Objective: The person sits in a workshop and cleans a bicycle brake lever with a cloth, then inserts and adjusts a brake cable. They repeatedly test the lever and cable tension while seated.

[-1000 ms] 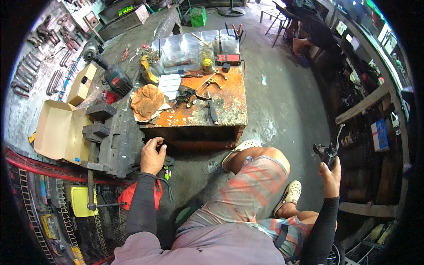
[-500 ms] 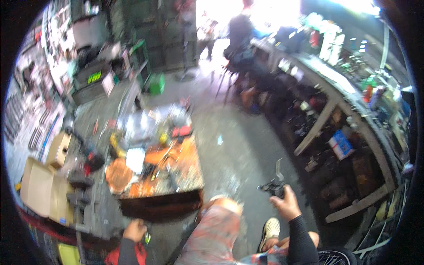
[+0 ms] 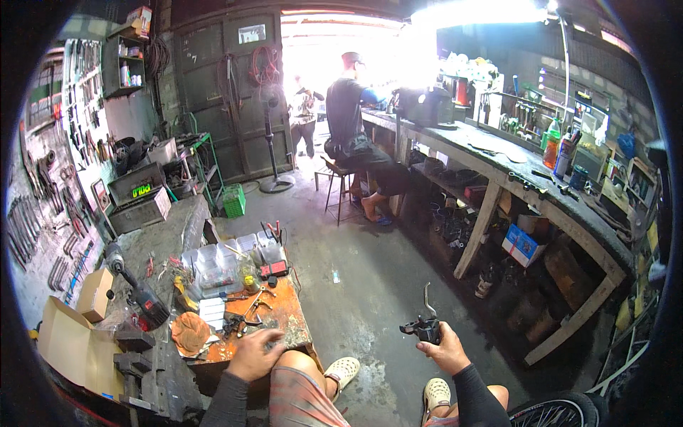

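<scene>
My right hand (image 3: pixel 448 350) grips a black brake lever assembly (image 3: pixel 425 329), holding it up over the floor. Its thin, bent metal lever (image 3: pixel 430 299) points upward. My left hand (image 3: pixel 255 354) hovers just above my knee, by the near edge of a small orange-topped worktable (image 3: pixel 292 302). Its fingers are apart and slightly curled, and nothing shows in them. Beyond that hand, metal levers and black parts (image 3: pixel 253 311) lie on the orange top. A round brown lid-like piece (image 3: pixel 190 333) and a white sheet (image 3: pixel 211 313) are beside them.
Clear plastic containers (image 3: pixel 217 265) and a red-and-black box (image 3: pixel 273 270) crowd the worktable's far side. A power drill (image 3: pixel 146 302) and open cardboard box (image 3: pixel 78 349) lie to the left. A long workbench (image 3: pixel 491 148) runs along the right; a person (image 3: pixel 346 114) sits there. A bicycle wheel (image 3: pixel 551 414) stands low right.
My left hand has risen and moved right, from low beside the bench to the worktable's near edge. My right hand still holds the brake lever, slightly lower and to the left.
</scene>
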Demonstrator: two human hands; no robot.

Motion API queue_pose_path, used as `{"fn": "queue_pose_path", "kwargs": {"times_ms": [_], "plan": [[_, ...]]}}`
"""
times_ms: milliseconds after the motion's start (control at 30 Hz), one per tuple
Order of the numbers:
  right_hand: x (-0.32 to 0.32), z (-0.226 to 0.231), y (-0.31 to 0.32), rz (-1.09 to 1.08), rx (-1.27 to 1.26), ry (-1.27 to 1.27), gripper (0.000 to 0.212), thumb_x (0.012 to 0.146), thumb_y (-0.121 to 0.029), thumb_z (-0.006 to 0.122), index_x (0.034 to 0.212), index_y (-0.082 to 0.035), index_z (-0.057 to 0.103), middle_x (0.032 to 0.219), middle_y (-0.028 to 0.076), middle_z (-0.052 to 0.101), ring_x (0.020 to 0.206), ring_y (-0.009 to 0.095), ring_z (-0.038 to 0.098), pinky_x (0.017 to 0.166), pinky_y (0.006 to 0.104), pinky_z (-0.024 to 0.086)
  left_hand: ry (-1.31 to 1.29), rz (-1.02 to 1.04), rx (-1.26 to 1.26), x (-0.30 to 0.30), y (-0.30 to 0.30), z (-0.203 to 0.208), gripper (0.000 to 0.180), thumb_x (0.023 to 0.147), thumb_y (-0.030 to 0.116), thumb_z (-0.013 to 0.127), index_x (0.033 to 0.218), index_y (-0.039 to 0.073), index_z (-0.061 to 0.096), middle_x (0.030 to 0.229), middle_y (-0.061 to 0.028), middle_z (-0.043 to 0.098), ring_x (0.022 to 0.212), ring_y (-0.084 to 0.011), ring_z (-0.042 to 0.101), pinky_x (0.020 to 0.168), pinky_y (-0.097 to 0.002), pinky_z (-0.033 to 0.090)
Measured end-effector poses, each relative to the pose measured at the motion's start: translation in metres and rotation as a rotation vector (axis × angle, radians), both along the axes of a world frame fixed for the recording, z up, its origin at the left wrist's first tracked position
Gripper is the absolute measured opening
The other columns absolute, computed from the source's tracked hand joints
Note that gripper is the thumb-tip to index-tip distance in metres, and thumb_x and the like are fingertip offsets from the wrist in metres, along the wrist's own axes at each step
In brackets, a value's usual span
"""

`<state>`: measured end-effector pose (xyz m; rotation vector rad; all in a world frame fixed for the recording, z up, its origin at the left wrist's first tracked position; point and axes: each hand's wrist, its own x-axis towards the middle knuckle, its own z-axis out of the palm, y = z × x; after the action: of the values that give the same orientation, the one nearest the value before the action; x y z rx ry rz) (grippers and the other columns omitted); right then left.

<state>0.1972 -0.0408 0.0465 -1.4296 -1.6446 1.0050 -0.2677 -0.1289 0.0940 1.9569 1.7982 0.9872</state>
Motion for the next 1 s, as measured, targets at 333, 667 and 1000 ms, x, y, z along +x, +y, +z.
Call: {"fn": "queue_pose_path", "kwargs": {"times_ms": [333,667,1000], "plan": [[-0.001,-0.030,0.002,0.015,0.076,0.048,0.056,0.087,-0.027,0.094,0.124,0.000,0.061,0.103,0.010,0.075,0.092,0.018,0.072,0.084,0.0360,0.059,-0.056,-0.488,0.034,0.206,0.091,-0.033,0.070,0.099,0.038,0.080,0.154,0.003,0.053,0.147,-0.0235,0.064,0.134,-0.0340,0.066,0.111,-0.0442,0.053],[0.002,-0.033,-0.013,0.122,-0.104,-0.292,0.073,0.086,-0.046,0.090,0.126,0.006,0.059,0.113,0.028,0.077,0.107,0.040,0.078,0.091,0.0445,0.060,-0.383,-0.666,-0.524,0.250,0.122,-0.117,0.060,0.101,0.049,0.077,0.132,-0.001,0.072,0.112,-0.0177,0.080,0.104,-0.0208,0.074,0.094,-0.0379,0.057],[0.036,-0.023,0.000,0.105,0.015,-0.366,0.079,0.095,-0.038,0.081,0.154,0.000,0.044,0.118,0.028,0.074,0.109,0.043,0.075,0.092,0.0494,0.060,-0.582,-0.474,-0.581,0.265,0.146,-0.096,0.040,0.102,0.033,0.079,0.122,-0.002,0.077,0.100,-0.0053,0.080,0.085,-0.0092,0.069,0.076,-0.0301,0.057]]}}
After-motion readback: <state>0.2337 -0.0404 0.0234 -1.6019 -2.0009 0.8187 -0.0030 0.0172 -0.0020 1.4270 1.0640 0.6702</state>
